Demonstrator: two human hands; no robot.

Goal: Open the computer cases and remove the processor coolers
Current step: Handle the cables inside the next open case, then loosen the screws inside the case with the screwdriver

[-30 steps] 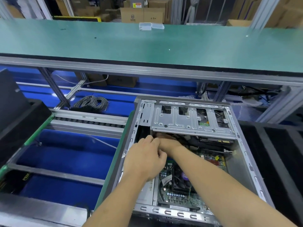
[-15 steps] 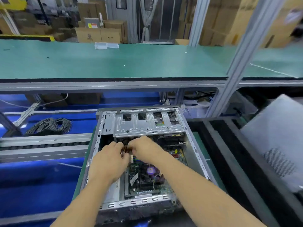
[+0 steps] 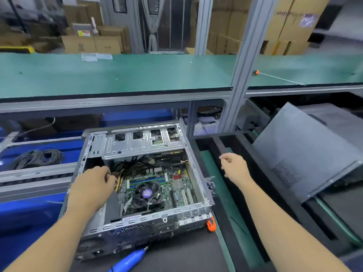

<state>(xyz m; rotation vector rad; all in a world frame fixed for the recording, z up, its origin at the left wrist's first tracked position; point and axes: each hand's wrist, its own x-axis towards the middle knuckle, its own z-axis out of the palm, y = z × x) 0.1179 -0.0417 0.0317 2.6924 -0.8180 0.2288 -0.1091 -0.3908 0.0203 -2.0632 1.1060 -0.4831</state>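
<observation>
An open computer case lies flat in front of me, its green motherboard exposed. The black processor cooler, with a purple-labelled fan, sits on the board at the case's lower middle. My left hand is inside the case at its left side, fingers curled on a bundle of yellow and black cables just left of the cooler. My right hand hovers outside the case to its right, above the black tray, fingers loosely curled and holding nothing.
A blue electric screwdriver lies in front of the case. An orange tool handle sits at its right front corner. A grey case panel leans at the right over black foam trays. A cable coil lies left.
My right hand has come out of the case and moved right over the tray. The left hand stays inside on the cables. The view has swung right, showing the leaning panel.
</observation>
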